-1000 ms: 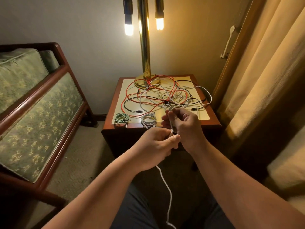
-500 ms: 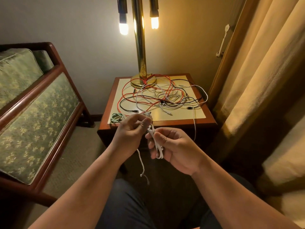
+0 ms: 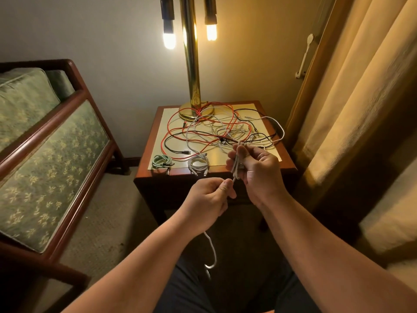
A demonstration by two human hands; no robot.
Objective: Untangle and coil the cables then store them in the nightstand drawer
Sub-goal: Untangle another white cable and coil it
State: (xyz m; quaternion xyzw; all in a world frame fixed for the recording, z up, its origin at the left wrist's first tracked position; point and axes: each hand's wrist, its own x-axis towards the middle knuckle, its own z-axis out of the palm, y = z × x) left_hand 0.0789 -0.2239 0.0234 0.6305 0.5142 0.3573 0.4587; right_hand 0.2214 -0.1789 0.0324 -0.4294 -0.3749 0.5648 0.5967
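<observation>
A tangle of red, black and white cables (image 3: pixel 221 132) covers the top of the wooden nightstand (image 3: pixel 144 168). Two coiled cables lie at its front edge: a green coil (image 3: pixel 161 161) and a white coil (image 3: pixel 198 164). My right hand (image 3: pixel 257 170) grips several loops of a white cable (image 3: pixel 212 251) in front of the nightstand. My left hand (image 3: pixel 209 197) pinches the same cable just below the loops, and its free end hangs down toward my lap. The drawer front is dark and mostly hidden behind my hands.
A brass lamp (image 3: pixel 191 64) with lit bulbs stands at the back of the nightstand. A green upholstered wooden-framed sofa (image 3: pixel 45 154) fills the left. Beige curtains (image 3: pixel 349 98) hang close on the right. Carpet lies between sofa and nightstand.
My right hand rose toward the nightstand edge with the white loops. My left hand dropped below it, sliding along the cable, and the hanging tail grew shorter over the second.
</observation>
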